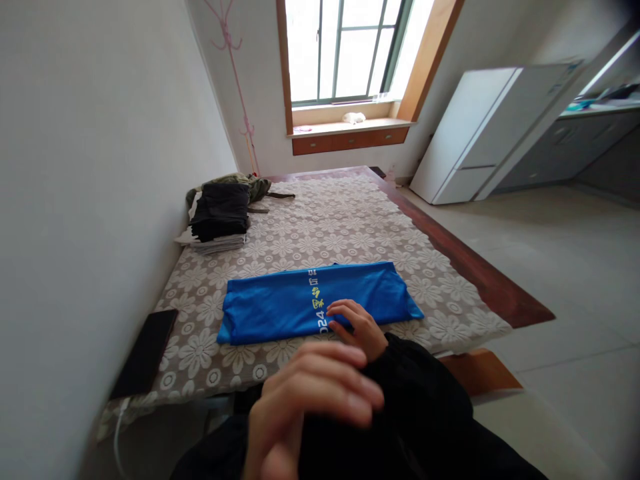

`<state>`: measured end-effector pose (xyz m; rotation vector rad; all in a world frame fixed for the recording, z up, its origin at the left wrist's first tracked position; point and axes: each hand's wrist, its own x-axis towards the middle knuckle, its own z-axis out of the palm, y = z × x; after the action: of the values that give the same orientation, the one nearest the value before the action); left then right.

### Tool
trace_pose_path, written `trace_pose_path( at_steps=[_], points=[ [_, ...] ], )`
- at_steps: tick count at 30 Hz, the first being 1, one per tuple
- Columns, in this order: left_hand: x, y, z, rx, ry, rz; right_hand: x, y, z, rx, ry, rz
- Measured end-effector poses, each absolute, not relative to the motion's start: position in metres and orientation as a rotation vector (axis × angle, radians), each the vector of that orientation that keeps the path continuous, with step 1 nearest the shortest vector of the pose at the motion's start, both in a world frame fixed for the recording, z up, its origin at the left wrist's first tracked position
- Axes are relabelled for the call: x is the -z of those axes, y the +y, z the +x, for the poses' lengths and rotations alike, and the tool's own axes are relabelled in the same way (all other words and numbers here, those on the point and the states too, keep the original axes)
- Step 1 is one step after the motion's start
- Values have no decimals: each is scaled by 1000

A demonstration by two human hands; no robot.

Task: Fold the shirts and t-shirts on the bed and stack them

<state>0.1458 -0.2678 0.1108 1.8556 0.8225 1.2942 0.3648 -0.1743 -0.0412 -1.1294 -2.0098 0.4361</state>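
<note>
Folded blue cloth (273,303) beneath and beyond right hand (364,330), loosely spread, contact unclear; left hand (310,387) nearer, half-curled, blurred, seemingly empty. May rumple or unfold if dragged by right hand.

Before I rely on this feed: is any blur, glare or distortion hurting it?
Head view: left hand blurred; right hand and blue garment clearer; window blown out white; fridge leaning, probably wide-angle distortion; top right corner darkened.

White floral lace (340,217) on a red-brown wooden table (515,307) carries folded blue fabric (280,303), a black-topped clothes pile (220,210), a black slab (145,353), seemingly an olive bag (257,190).
</note>
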Motion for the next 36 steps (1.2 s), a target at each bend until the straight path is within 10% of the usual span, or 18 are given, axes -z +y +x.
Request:
trace_pose_path(
  at_steps=[14,36],
  points=[
    [27,-127,173,-469,1650,2496,36,-126,325,-98,-2290,-1612],
    [35,-118,143,-381,1820,2462,66,-116,353,49,-2203,-1751]
  ],
)
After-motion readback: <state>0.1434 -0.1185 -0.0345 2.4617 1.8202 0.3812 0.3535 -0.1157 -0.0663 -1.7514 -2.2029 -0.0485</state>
